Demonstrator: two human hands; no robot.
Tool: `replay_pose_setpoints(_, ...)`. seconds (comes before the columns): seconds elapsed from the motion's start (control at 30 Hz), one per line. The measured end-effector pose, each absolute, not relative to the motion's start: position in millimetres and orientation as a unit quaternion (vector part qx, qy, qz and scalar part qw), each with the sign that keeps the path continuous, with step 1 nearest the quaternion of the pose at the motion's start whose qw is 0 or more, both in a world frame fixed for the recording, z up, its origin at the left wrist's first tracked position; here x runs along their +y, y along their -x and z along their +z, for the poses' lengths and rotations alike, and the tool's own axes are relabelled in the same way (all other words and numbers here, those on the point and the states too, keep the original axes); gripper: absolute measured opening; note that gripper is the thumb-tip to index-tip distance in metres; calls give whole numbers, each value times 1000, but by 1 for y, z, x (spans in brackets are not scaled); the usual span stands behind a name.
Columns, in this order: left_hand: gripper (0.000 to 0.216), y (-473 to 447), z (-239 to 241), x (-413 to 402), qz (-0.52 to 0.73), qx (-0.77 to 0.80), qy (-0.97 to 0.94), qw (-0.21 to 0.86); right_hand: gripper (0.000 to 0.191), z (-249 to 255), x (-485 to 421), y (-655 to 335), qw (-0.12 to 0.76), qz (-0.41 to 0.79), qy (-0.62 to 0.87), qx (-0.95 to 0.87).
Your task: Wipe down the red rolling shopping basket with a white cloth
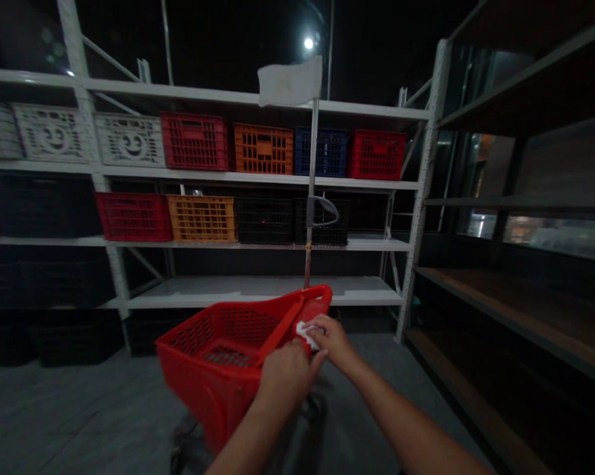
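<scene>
A red plastic shopping cart basket (213,353) stands on the floor just ahead of me, tilted, with its red handle bar at the near right. My left hand (285,376) is closed around that handle. My right hand (330,340) presses a small white cloth (305,332) against the handle's end, fingers curled over it. A thin pole (311,191) with a white flag (290,82) rises from the cart's rear.
White metal shelving (258,178) spans the back wall, holding red, orange, blue, black and white crates. Darker wooden shelves (515,310) line the right side. Black crates sit low at the left. Grey floor lies around the cart.
</scene>
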State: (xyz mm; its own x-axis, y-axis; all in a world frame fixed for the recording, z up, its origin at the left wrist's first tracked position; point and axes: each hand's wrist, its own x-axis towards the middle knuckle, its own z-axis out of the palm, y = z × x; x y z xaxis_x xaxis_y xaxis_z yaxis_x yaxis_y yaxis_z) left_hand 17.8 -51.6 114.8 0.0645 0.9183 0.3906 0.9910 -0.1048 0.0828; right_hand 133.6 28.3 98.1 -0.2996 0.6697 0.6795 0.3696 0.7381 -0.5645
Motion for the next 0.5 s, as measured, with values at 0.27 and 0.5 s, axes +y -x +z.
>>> replay_pose_setpoints(0.27, 55, 23, 114, -67, -128, -663, 731, 102, 27, 124, 56, -133, 427, 13, 346, -835)
replay_pose_setpoints(0.5, 56, 37, 113, -69, -124, -674, 724, 75, 30, 116, 38, -110, 350, 33, 179, -919)
